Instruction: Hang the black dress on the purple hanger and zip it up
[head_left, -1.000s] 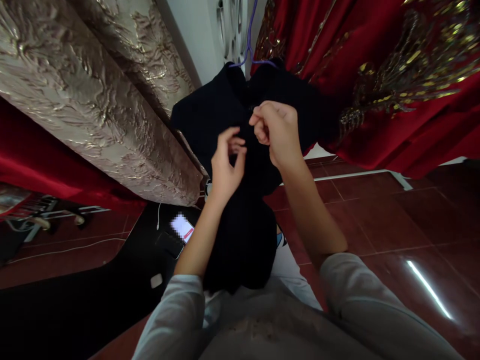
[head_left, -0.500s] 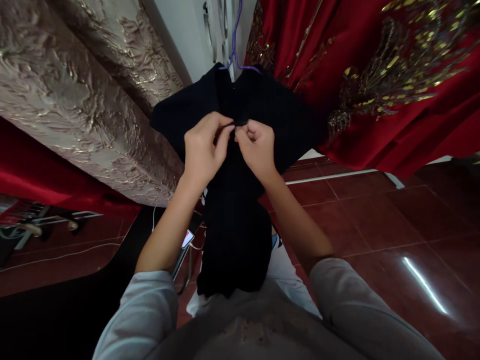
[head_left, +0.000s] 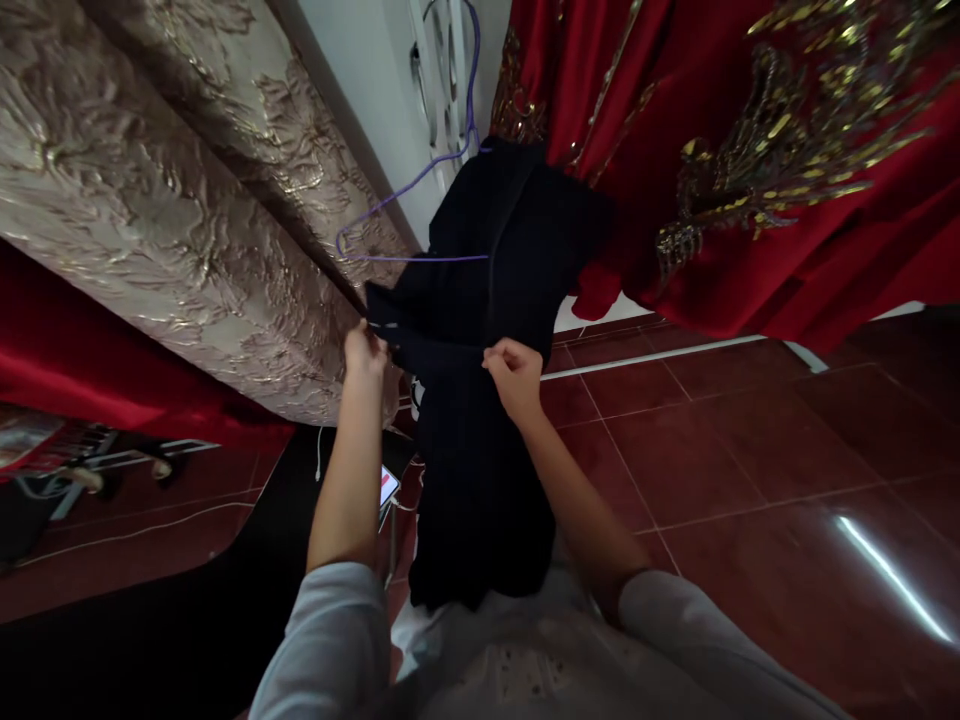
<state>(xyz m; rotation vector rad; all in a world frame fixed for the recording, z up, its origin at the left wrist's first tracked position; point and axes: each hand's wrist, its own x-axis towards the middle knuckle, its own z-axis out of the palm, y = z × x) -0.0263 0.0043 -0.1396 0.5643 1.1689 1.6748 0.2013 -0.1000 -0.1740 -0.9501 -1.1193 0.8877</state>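
Note:
A dark garment (head_left: 487, 470) hangs in front of me, its lower end reaching down to my lap. One side of it has come off the purple clothes hanger (head_left: 405, 190); its other side still covers the hanger's right part. My left hand (head_left: 365, 350) is closed on the garment's left edge, where small light marks show. With a pinch, my right hand (head_left: 516, 375) grips the edge near the middle of the garment. The cloth between my two hands is drawn out. The garment's exact kind is hard to make out in its folds.
Beige textured fabric with gold threads (head_left: 225, 230) hangs at the left. Red cloth with gold sequins (head_left: 750, 230) hangs at the right above a white rail (head_left: 660, 357). A lit phone (head_left: 388, 486) with a white cable lies beside a black surface (head_left: 187, 610). The floor (head_left: 750, 480) is red tile.
My hands have moved down and apart, the left one outward. The garment's left side has slipped off the hanger, baring its left arm and bar.

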